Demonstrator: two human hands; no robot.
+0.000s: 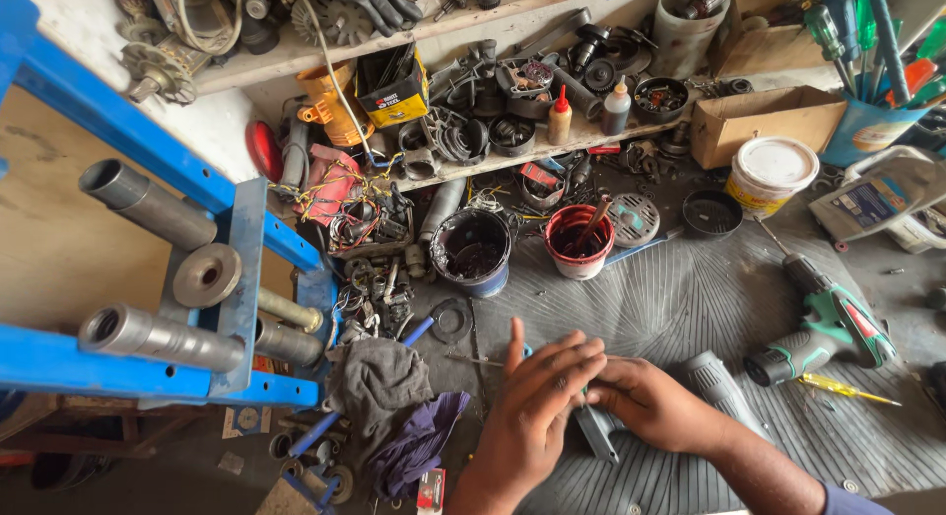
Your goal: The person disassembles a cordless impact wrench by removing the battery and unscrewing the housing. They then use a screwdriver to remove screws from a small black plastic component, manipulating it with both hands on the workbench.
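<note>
Benchtop (709, 308) of grey ribbed rubber matting is seen from above, crowded toward its far edge and bounded on the left by a blue steel frame (118, 131) carrying grey metal cylinders. Along the far edge, wooden shelves (552, 140) are packed with dark motor parts, small bottles and a cardboard box (764, 121). Just in front of the shelves, a black bucket (473, 251) of dark grease, a red tub (579, 241) with a stick standing in it, and a white lidded pail (771, 175) are set in a row. At the right edge a green and black cordless drill (828, 328) is laid on its side, with a yellow-handled screwdriver (847, 389) just beside it. At the near left corner a grey rag (379, 382) is heaped over a purple cloth. At the near edge, a small grey metal part (598, 434) is gripped between both hands: the left hand (537, 412) is closed over its top with the thumb raised, and the right hand (655, 407) is curled around its side. Most of the part is hidden by the fingers; only a flat, dull grey lower end is shown. A grey cylindrical housing (714, 382) is lying just behind the right hand.
</note>
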